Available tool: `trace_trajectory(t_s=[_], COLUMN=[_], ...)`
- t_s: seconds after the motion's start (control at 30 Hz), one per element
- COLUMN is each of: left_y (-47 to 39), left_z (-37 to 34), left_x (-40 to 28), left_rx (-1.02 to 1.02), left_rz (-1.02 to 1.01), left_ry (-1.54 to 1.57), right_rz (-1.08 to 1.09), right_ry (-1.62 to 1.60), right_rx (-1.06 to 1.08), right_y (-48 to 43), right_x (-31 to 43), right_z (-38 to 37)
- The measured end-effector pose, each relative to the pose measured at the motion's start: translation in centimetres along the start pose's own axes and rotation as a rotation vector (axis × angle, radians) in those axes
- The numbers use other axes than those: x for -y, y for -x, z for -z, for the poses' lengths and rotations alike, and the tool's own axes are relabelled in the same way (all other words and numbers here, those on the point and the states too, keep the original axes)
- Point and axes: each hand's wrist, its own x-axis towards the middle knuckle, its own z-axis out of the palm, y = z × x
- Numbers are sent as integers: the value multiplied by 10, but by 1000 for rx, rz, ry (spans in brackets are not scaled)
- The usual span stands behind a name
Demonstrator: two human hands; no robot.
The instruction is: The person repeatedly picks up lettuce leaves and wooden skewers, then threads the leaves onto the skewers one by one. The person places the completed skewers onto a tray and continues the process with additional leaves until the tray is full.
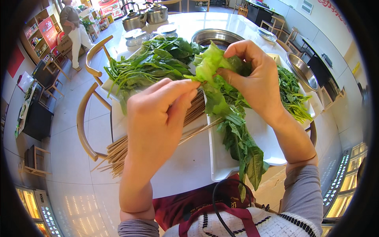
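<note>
My right hand (251,80) pinches a pale green lettuce leaf (211,63) between thumb and fingers. Close to its left side, my left hand (157,115) has thumb and forefinger together at the leaf's edge; what lies between those fingertips is mostly hidden, perhaps a thin stick. Beneath both hands, a bundle of wooden skewers (118,154) lies slantwise on the white table. Dark green long-leaved greens (237,139) hang over the near edge of a white plastic tray (217,166). Leafy greens with thin stems (154,62) fill another tray at the left.
More greens (291,91) lie in a tray at the right, beside a steel bowl (302,69). Behind stand a large steel basin (217,37), glass jars (136,37) and metal kettles (133,19). Wooden chairs (86,124) flank the table's left. A person (72,29) stands far left.
</note>
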Motion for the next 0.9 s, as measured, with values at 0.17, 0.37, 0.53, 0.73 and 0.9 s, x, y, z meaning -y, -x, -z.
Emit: trace_trajectory(t_s=[0.17, 0.37, 0.53, 0.73, 0.9], left_y=[-4, -5, -4, -4, -1], left_z=[-3, -5, -3, -8, -9], left_x=[7, 12, 12, 16, 13], left_rx=[-77, -117, -78, -117, -49], left_rz=[29, 15, 56, -9, -14], left_ry=[60, 99, 60, -112, -206], right_rz=[-66, -127, -83, 208, 521], right_ry=[-276, -630, -593, -159, 123], right_rx=[23, 103, 32, -8, -10], right_y=[-3, -1, -2, 8, 6], right_x=[-1, 2, -1, 1, 0], right_z=[0, 4, 3, 3, -8])
